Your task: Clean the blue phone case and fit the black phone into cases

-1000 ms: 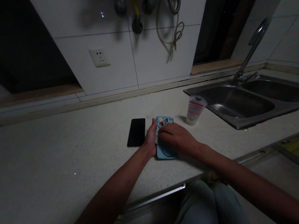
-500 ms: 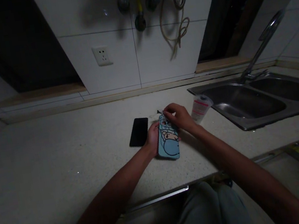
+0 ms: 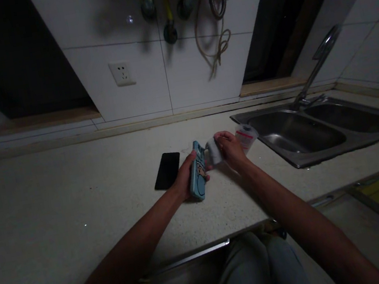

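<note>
My left hand [image 3: 185, 175] grips a blue phone case [image 3: 198, 178] with a cartoon figure, tilted up on its long edge on the pale countertop [image 3: 74, 190]. Just to its right, my right hand [image 3: 229, 147] is closed on a small white wad of cloth or tissue [image 3: 213, 151], held against the top end of the case. A black phone [image 3: 167, 170] lies flat on the counter, left of the case and apart from both hands.
A small clear plastic cup [image 3: 245, 135] with a red label stands behind my right hand, beside a steel double sink [image 3: 318, 127] with a faucet [image 3: 317, 62]. A wall socket [image 3: 122, 73] and hanging hoses [image 3: 208, 22] are on the tiled wall. The counter edge runs along the front.
The case went from lying flat to tipped up on its edge in my left hand. My right hand left the case's face and now holds the white wad at its top end.
</note>
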Motion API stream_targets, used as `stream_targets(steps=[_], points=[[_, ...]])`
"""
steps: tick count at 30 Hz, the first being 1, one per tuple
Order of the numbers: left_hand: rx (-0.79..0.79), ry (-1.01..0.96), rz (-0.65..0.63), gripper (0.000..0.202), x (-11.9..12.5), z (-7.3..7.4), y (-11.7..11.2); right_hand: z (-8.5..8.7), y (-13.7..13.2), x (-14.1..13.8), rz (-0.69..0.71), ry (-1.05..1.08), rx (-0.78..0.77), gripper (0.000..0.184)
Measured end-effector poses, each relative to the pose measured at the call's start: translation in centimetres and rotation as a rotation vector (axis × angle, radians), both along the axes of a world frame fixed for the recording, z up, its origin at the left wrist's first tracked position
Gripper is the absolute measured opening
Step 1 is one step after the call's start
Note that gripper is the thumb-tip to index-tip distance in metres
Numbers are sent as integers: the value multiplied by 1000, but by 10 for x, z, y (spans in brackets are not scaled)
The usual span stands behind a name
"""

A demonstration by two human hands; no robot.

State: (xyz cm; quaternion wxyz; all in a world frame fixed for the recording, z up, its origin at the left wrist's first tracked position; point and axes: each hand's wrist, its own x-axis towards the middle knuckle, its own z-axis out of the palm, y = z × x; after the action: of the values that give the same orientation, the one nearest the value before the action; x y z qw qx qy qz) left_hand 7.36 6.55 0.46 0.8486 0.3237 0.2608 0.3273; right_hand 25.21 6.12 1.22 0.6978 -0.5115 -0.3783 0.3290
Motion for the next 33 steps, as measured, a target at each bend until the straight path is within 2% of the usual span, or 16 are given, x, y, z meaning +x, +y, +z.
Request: stream_targets(steps=[2, 6, 12, 16, 20, 23, 27, 30, 33], points=[[131, 109, 92, 43, 2, -1, -1, 2, -1, -1, 14, 52, -5, 36], [403, 297, 299, 52, 5, -1, -9, 8, -6, -3, 116, 29, 6, 40], [675, 456, 385, 68, 3, -2, -18, 17, -16, -7, 293, 2, -36, 42], [708, 500, 401, 73, 1, -2, -17, 16, -16, -9, 328, -10, -71, 43], [736, 655, 355, 82, 0, 0, -18, 10, -13, -9, 145, -163, -23, 35], [724, 734, 327, 77, -1, -2, -17, 8, -12, -7, 46, -202, 23, 28], [666, 688, 331, 65, 1, -8, -14, 15, -15, -4, 88, -89, 11, 29], [616, 621, 314, 69, 3, -11, -15, 19, -17, -6, 149, -33, -15, 33], [690, 584, 212, 77, 5, -11, -21, 18, -17, -8, 176, -43, -45, 35]])
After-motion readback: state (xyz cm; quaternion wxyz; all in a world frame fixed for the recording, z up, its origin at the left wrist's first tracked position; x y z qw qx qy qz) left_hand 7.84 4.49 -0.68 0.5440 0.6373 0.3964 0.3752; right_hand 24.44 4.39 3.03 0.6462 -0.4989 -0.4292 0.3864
